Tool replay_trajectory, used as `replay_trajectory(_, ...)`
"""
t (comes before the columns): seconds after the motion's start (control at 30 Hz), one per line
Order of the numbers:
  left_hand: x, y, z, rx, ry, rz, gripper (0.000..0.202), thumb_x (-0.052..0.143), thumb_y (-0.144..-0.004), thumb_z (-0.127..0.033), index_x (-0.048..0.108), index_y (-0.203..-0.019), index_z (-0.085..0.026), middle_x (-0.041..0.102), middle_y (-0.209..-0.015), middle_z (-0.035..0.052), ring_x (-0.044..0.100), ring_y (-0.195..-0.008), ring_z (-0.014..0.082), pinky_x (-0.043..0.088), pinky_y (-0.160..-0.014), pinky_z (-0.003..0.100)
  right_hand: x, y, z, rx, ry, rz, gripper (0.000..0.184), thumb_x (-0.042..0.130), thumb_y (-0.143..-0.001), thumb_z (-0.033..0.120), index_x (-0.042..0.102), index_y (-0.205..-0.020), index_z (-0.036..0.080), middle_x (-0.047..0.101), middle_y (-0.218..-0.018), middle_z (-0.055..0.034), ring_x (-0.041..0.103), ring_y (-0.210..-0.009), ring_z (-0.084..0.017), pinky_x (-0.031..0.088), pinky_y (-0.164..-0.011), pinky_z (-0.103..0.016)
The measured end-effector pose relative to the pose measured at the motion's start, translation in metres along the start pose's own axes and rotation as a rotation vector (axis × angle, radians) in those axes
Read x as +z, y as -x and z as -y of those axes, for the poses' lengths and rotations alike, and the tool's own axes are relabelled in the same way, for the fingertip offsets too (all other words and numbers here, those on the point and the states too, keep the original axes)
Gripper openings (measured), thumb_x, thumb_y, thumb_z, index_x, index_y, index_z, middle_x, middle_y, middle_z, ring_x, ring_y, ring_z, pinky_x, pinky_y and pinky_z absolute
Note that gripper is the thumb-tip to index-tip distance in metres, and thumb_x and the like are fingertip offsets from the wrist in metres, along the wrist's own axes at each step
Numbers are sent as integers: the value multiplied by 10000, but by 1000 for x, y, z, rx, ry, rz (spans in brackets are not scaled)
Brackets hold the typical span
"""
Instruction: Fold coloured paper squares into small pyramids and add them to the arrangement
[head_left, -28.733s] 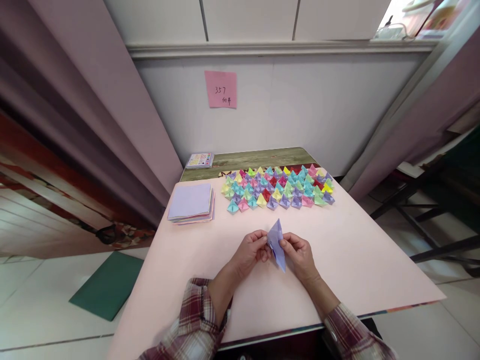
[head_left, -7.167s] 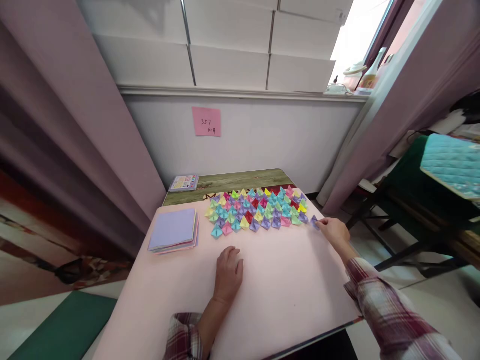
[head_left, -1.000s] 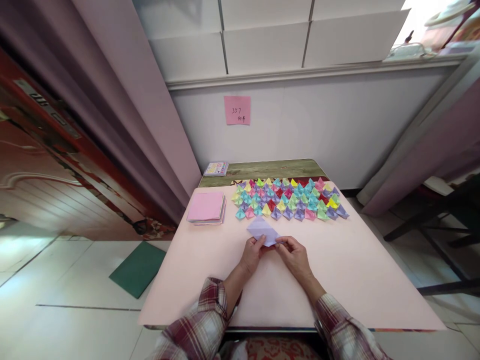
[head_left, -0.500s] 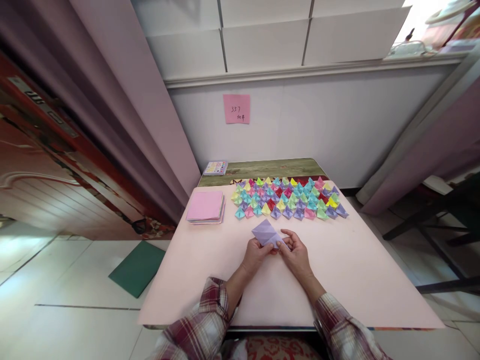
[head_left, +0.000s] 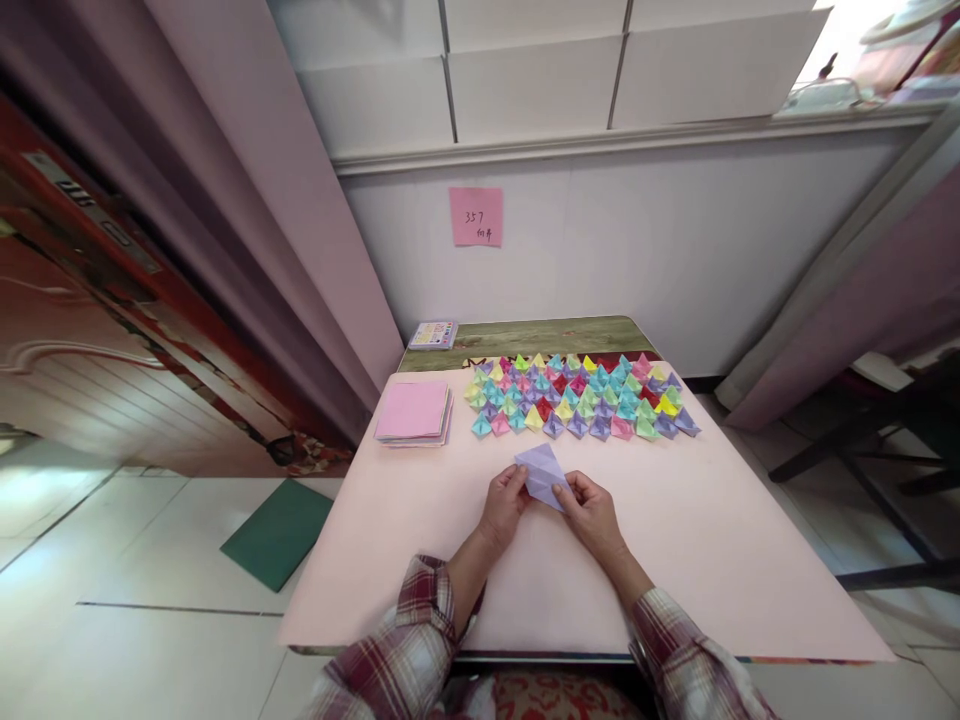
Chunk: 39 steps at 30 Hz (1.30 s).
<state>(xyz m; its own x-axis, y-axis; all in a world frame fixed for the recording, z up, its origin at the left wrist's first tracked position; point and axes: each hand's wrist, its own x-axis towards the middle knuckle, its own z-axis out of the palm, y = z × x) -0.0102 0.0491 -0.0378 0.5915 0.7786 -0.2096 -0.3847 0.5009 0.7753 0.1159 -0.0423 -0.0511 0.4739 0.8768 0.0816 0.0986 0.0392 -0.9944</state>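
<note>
A lavender paper sheet [head_left: 544, 471], partly folded into a pointed shape, is held just above the pale pink table [head_left: 697, 540]. My left hand [head_left: 504, 505] pinches its left edge and my right hand [head_left: 592, 512] pinches its right edge, fingers closed on the paper. Beyond the hands lies a wide patch of several small folded paper pieces [head_left: 581, 397] in many colours, set in tight rows. A stack of square paper [head_left: 413, 412] with a pink sheet on top sits at the table's left.
A small printed packet [head_left: 433, 335] lies on a wooden surface [head_left: 540, 338] behind the table. A pink note [head_left: 475, 216] is stuck on the wall. A green mat [head_left: 277, 533] lies on the floor at left. Dark chair legs [head_left: 885, 440] stand at right.
The lavender sheet has been folded tighter and tilted between my hands over the last second. Earlier, my right hand set a purple piece at the right end of the rows; the stack's top sheet is now pink.
</note>
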Motion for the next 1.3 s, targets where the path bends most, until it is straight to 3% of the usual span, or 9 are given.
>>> replay_trajectory(0.37,-2,-2,-9,-155,80,51,318,776,-713,-405,695,-779,-105,676,-732,46,583,-673,146,452,-731,298,0,1,7,-18,122,24,366,614,-804,547,676,-777,187,564,-608,10,461,-557,-137,357,-528,-236)
replay_trajectory(0.5,-5,-1,-6,-124,68,75,309,788,-705,-374,681,-827,-111,670,-770,46,586,-700,139,450,-723,280,-1,1,7,-66,209,46,313,608,-825,488,665,-761,188,472,-563,37,394,-530,-120,327,-521,-232)
replay_trajectory(0.63,-7,-2,0,-74,8,-6,381,808,-678,-338,643,-978,-172,661,-821,20,583,-698,132,445,-674,261,0,1,7,-100,259,49,284,592,-842,446,643,-735,188,421,-562,44,365,-534,-115,313,-520,-229)
replay_trajectory(0.8,-5,-2,4,-44,-120,4,355,756,-701,-460,636,-778,-135,608,-699,9,529,-642,124,425,-651,255,1,1,4,-94,253,31,285,589,-845,447,643,-742,187,457,-577,36,379,-535,-115,319,-518,-227)
replay_trajectory(0.93,-3,2,3,11,-225,32,420,651,-773,-543,652,-751,-123,608,-684,21,518,-647,137,418,-645,266,1,0,1,-67,221,3,295,599,-838,463,634,-734,189,504,-578,32,408,-526,-117,334,-519,-227)
replay_trajectory(1.1,-3,6,2,54,-363,122,288,777,-684,-380,695,-791,-125,656,-743,24,571,-695,153,455,-700,273,2,2,1,-24,110,-23,311,633,-817,490,619,-750,186,564,-612,19,442,-526,-118,345,-512,-228)
replay_trajectory(1.3,-5,6,-4,-76,-146,136,280,777,-707,-343,700,-851,-116,682,-783,58,614,-682,161,501,-723,312,-4,2,5,56,-161,-29,381,578,-847,561,622,-816,184,597,-679,-13,509,-575,-140,417,-545,-247)
